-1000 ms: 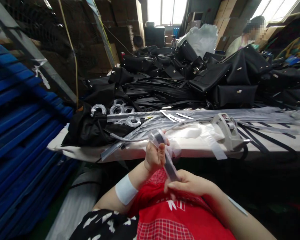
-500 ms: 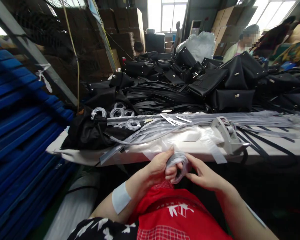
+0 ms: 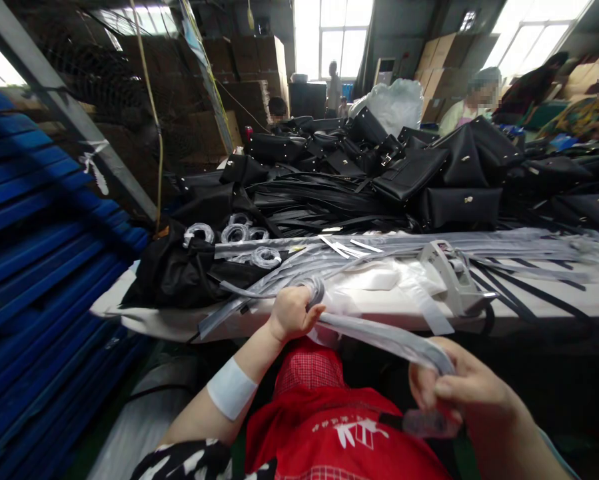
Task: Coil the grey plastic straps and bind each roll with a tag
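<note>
My left hand (image 3: 290, 315) is closed around the coiled part of a plastic-wrapped strap (image 3: 379, 332), just over the table's front edge. From the coil, a length of strap runs to the right, pulled fairly straight. My right hand (image 3: 466, 383) pinches that length near its end, in front of the red apron (image 3: 329, 407). Below the right fingers hangs a blurred, clear-wrapped tail with a dark tip. Several finished-looking coils (image 3: 266, 257) of wrapped strap lie on black material to the left. Long uncoiled wrapped straps (image 3: 404, 248) stretch along the table behind my hands.
A pale device (image 3: 449, 277) with a metal tip stands at the table's front edge. Black bags (image 3: 462, 207) and loose black straps are heaped behind. Blue stacked panels (image 3: 44, 267) and a slanted metal post (image 3: 109, 160) are at left. Co-workers (image 3: 472, 100) are across the table.
Both hands were together on the coil. My right hand has moved right and toward me, drawing out a length of strap; my left has shifted left and up with the coil.
</note>
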Demonstrator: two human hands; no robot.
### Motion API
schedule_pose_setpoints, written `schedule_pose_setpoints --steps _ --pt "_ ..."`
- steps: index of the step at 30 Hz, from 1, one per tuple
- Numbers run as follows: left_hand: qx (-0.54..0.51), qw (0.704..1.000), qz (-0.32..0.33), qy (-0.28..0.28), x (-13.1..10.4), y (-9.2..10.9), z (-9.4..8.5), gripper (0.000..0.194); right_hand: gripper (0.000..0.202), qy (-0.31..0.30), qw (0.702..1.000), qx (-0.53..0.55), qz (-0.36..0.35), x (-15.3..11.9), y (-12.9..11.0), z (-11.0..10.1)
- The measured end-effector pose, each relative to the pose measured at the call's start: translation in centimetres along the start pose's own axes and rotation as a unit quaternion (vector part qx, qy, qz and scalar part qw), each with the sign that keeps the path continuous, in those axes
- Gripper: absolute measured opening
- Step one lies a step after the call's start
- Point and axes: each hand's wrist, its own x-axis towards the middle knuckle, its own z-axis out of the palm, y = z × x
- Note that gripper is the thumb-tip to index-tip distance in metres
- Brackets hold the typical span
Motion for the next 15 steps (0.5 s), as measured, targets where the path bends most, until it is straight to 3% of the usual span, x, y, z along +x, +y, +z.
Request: schedule_pose_setpoints --steps 3,6,9,12,15 --pt "-0.030 0.984 0.038 -0.169 -0.3 1.0 -0.3 0.057 0.036 0.174 0.983 0.061 0.004 -0.3 0.5 -3.2" --pt "-0.108 0.950 0.026 -0.293 -0.3 2.9 -0.6 0.046 0.041 0.258 0.965 0.037 0.026 1.2 2.1 -5.6" --pt "-0.232 0.903 -0.032 -0.361 -0.3 3.6 -1.3 0.049 0.047 0.255 0.955 -0.138 0.056 2.7 3.4 -6.4" --pt "-0.416 0.801 -0.123 -0.413 -0.3 3.5 -2.1 0.057 0.045 0.195 0.944 -0.261 0.049 3.6 4.3 -5.3" --pt "-0.567 0.706 -0.239 -0.351 -0.1 3.7 -2.5 0.060 0.048 0.100 0.962 -0.248 0.053 4.0 4.8 -3.2"
